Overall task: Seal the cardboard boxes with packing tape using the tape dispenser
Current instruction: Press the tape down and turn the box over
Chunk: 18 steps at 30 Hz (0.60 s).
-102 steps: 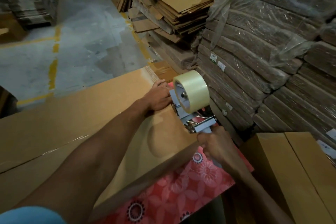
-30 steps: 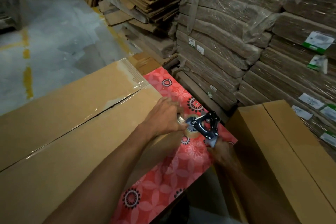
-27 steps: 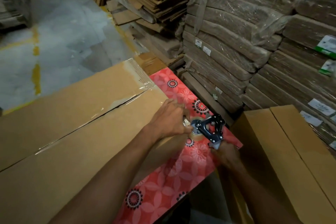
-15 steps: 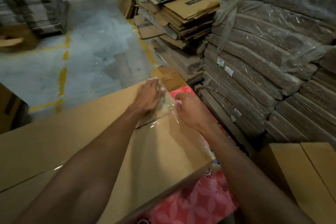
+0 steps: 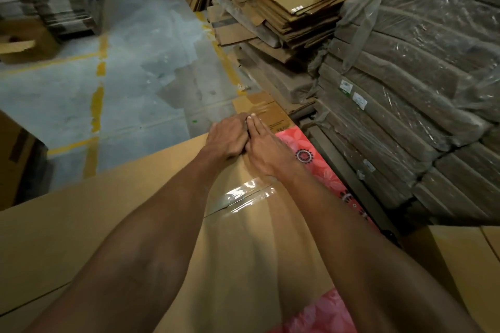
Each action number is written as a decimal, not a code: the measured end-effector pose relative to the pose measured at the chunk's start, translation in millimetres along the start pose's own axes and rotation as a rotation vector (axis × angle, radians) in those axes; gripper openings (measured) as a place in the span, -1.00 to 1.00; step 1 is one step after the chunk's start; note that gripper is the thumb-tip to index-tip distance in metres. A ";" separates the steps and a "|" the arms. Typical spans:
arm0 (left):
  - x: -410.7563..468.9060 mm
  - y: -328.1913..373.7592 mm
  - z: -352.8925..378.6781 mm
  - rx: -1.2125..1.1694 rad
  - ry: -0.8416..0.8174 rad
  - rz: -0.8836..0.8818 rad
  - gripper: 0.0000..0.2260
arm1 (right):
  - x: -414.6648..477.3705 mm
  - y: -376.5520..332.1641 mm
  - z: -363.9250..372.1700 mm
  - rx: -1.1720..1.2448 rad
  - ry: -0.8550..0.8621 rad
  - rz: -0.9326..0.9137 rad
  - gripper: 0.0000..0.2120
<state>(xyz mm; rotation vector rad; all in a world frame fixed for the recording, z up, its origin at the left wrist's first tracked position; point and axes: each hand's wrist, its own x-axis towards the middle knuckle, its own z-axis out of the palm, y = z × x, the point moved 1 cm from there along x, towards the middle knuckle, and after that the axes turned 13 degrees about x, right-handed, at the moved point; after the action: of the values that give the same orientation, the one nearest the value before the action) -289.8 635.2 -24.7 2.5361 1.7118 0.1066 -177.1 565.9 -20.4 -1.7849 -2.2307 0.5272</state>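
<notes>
Left hand (image 5: 230, 139): palm down at the far end of the box (image 5: 81, 224); grip empty, fingers curled over the edge.
Right hand (image 5: 266, 153): flat beside it, touching; grip empty, fingers straight.
Tape (image 5: 243, 194): clear strip along the top seam, seemingly running under both hands.
Box: lies on a red flowered cloth (image 5: 322, 167); tape dispenser out of view.

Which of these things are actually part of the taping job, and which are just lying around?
In the job:
cardboard box
clear tape
left hand
right hand

Lying about:
flattened cartons
wrapped bundles
second box
</notes>
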 end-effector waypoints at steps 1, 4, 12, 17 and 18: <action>1.8 -2.4 2.6 0.003 -0.002 -0.007 -0.65 | -3.5 -0.6 -0.5 0.032 -0.002 0.011 -0.45; 5.6 -8.2 7.2 0.022 -0.037 -0.021 -0.63 | -24.7 -0.8 1.7 0.101 -0.007 0.067 -0.42; -3.0 1.8 7.2 0.165 -0.061 -0.002 -0.34 | -122.6 -3.7 15.7 0.097 0.048 0.208 -0.40; -53.5 29.4 13.5 0.200 -0.089 0.267 -0.43 | -119.7 0.5 17.9 0.081 0.047 0.176 -0.38; -67.8 32.9 16.5 0.202 -0.083 0.293 -0.45 | -119.7 3.0 19.0 0.072 0.048 0.171 -0.38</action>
<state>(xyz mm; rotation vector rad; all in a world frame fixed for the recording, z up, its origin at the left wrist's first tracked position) -283.1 559.6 -38.5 2.8769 1.3762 -0.1598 -154.8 447.5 -34.1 -1.9399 -2.0134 0.5839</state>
